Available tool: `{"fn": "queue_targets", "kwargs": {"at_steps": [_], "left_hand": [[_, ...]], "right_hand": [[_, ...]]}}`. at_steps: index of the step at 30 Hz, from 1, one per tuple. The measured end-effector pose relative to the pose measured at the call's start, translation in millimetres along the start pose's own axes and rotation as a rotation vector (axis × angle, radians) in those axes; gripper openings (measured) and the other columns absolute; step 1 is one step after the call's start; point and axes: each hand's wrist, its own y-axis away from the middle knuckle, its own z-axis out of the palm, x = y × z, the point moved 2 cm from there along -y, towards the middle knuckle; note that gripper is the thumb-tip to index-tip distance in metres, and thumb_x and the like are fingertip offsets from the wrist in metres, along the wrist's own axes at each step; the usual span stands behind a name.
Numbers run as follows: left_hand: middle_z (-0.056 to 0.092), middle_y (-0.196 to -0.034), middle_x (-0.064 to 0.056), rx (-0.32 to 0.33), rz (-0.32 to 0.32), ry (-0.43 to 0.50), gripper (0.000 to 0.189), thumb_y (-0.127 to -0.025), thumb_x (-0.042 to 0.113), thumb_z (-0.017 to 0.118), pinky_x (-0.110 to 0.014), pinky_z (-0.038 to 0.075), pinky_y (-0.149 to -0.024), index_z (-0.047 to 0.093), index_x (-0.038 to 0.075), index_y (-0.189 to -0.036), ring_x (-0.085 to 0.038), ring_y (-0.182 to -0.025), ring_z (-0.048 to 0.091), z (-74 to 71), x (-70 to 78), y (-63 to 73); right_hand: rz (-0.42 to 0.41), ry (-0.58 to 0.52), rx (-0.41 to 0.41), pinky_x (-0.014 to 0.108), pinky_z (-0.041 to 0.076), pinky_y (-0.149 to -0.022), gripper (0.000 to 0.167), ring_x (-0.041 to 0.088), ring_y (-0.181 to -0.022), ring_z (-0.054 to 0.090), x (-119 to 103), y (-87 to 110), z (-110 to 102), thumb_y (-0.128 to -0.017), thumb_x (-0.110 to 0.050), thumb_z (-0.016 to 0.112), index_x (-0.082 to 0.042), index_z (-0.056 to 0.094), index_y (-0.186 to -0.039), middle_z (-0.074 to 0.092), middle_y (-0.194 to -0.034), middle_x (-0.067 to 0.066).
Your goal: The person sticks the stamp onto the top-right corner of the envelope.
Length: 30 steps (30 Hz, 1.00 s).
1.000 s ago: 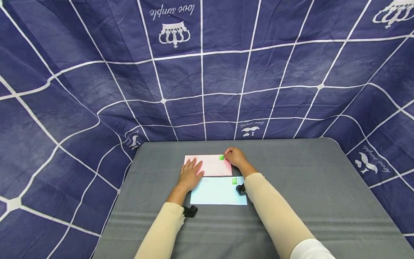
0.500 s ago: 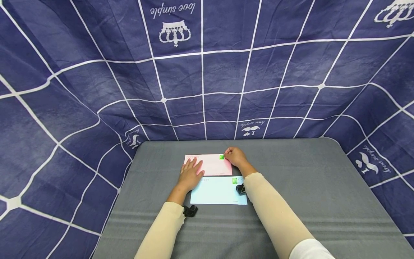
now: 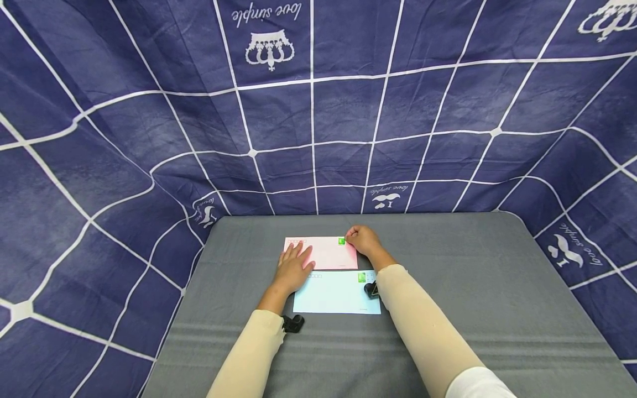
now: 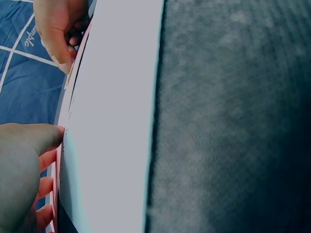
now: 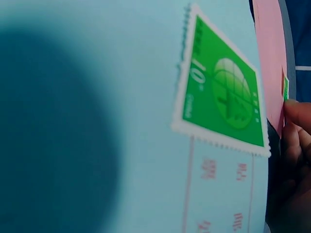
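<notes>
A pink envelope (image 3: 329,257) lies flat near the table's back edge. My left hand (image 3: 292,271) rests spread over its left part, fingers straight. At the envelope's upper right corner sits a green postage stamp (image 3: 341,241), and my right hand (image 3: 365,241) pinches its right edge between thumb and curled fingers. In the right wrist view this stamp (image 5: 285,85) stands tilted against the pink paper, the thumb at its edge. Just below lies a light blue envelope (image 3: 328,296) bearing its own green stamp (image 3: 361,277), whose perforated border shows closely in the right wrist view.
Grey cloth covers the table (image 3: 448,287). A navy curtain (image 3: 343,110) with white grid lines hangs behind and at both sides. A small black wrist camera (image 3: 293,324) sits by the left cuff, another black camera (image 3: 371,290) by the right, over the blue envelope.
</notes>
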Motion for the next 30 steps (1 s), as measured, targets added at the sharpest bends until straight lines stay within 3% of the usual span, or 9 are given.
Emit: {"fn": "queue_targets", "kwargs": {"at_steps": [30], "left_hand": [[0.029, -0.167, -0.012, 0.017, 0.011, 0.009, 0.055, -0.103, 0.039, 0.050, -0.060, 0.011, -0.126, 0.045, 0.017, -0.154, -0.038, -0.157, 0.015, 0.4, -0.3, 0.0]], "right_hand": [[0.008, -0.007, -0.006, 0.026, 0.041, -0.075, 0.014, 0.015, -0.081, 0.057, 6.0, -3.6, 1.3, -0.096, -0.025, 0.065, -0.012, 0.071, -0.097, 0.066, -0.086, -0.001]]}}
